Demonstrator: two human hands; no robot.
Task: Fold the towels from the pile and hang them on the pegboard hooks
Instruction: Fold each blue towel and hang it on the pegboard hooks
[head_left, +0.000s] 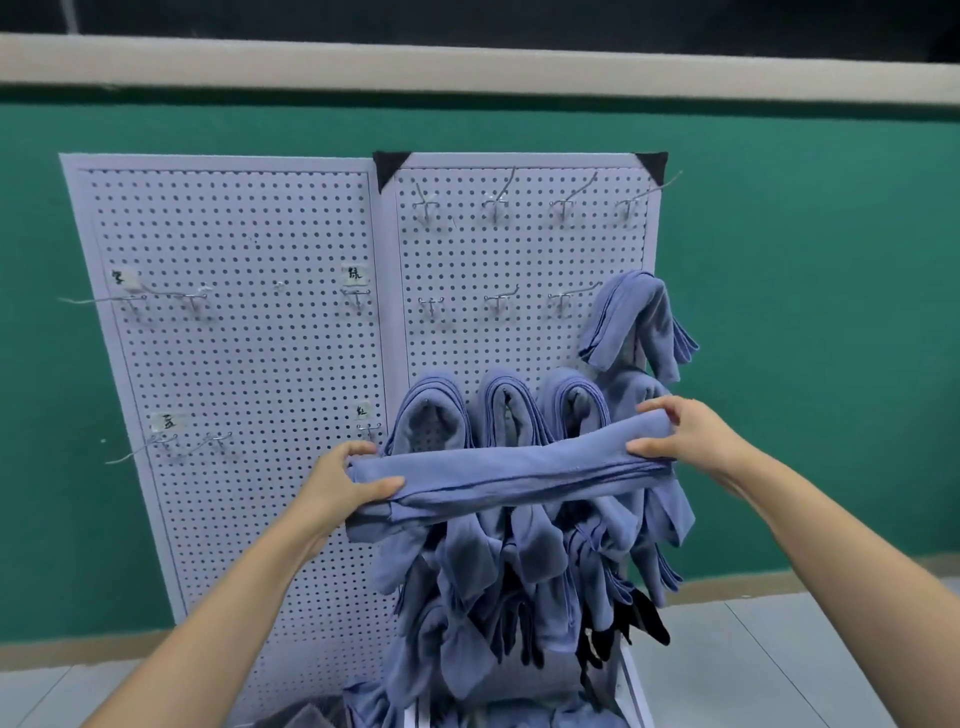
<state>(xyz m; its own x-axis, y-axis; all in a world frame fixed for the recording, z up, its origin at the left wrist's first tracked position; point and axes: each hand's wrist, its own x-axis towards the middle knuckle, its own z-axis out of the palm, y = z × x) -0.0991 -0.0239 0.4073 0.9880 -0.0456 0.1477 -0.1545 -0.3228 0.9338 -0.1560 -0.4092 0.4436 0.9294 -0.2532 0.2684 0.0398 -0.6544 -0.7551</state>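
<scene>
Fingers (655, 406) pinch folded towel (511, 470); pegboard (234, 322) labels illegible.

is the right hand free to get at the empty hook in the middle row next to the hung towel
Probably not yet. The right hand grips one end of the folded towel, the left hand the other. The empty hook itself stands clear, nothing in front of it.

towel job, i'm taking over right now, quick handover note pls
Left hand and right hand: each grips one end of a folded blue towel, held level before the right pegboard.
Done: folded towels hang along its lower row, plus one on the far-right middle hook.
Left: hang this towel; free hooks remain in the middle and top rows. More blue cloth lies below.
</scene>
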